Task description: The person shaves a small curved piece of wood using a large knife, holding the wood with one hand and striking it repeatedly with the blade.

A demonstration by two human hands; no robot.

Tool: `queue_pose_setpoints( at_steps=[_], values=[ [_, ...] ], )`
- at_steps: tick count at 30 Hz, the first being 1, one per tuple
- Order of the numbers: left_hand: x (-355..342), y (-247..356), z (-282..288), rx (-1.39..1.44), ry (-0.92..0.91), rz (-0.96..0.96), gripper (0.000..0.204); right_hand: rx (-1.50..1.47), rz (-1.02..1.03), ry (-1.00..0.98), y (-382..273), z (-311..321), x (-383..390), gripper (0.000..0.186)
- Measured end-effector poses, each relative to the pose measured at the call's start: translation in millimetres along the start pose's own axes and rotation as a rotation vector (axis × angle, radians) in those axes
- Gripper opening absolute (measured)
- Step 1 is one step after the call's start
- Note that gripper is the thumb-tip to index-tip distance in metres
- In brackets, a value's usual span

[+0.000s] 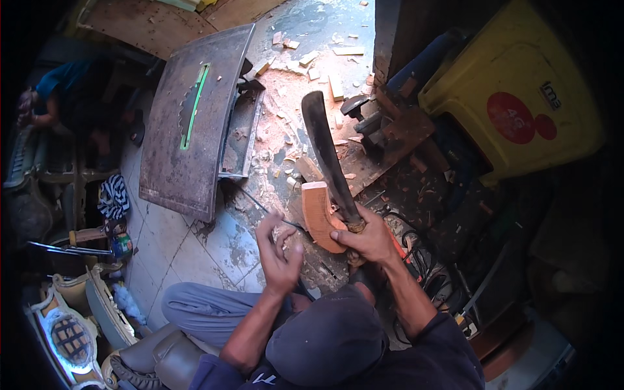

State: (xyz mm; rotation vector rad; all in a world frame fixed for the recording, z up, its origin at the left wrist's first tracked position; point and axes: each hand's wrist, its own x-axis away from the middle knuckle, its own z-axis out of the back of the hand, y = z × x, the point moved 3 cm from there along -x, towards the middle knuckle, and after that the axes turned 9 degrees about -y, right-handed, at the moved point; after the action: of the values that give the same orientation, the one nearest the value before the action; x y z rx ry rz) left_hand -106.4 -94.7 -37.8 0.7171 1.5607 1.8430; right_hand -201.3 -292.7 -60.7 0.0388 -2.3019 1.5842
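Note:
My right hand (374, 240) is closed round the bound handle of a machete (327, 149), whose dark curved blade points away from me. The thumb of that hand presses on a curved reddish wood block (317, 218) standing just left of the blade. To the left of the block, my left hand (279, 257) is raised with its fingers bent and apart. Nothing shows in it, and it does not touch the block. Beneath the block a worn wooden piece (320, 259) is partly hidden.
A tilted brown machine table (188, 123) with a green slot stands at the left. Wood chips and sawdust (286, 104) cover the floor beyond. A yellow plastic chair (520, 84) is at the right, above tangled cables (422, 260). Another person (62, 97) sits far left, near carved chair frames (71, 338).

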Motion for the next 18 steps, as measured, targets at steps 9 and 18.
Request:
queue_pose_setpoints(
  at_steps=[9,18],
  values=[
    [-68.0,14.5,6.2,-0.192,0.044,0.146,0.041,0.493,0.322,0.311,-50.7,-16.9,0.9,0.046],
    [-50.6,3.4,-14.6,-0.528,0.102,0.032,0.035,0.843,0.287,0.205,-0.6,-31.1,25.3,0.027]
  ],
)
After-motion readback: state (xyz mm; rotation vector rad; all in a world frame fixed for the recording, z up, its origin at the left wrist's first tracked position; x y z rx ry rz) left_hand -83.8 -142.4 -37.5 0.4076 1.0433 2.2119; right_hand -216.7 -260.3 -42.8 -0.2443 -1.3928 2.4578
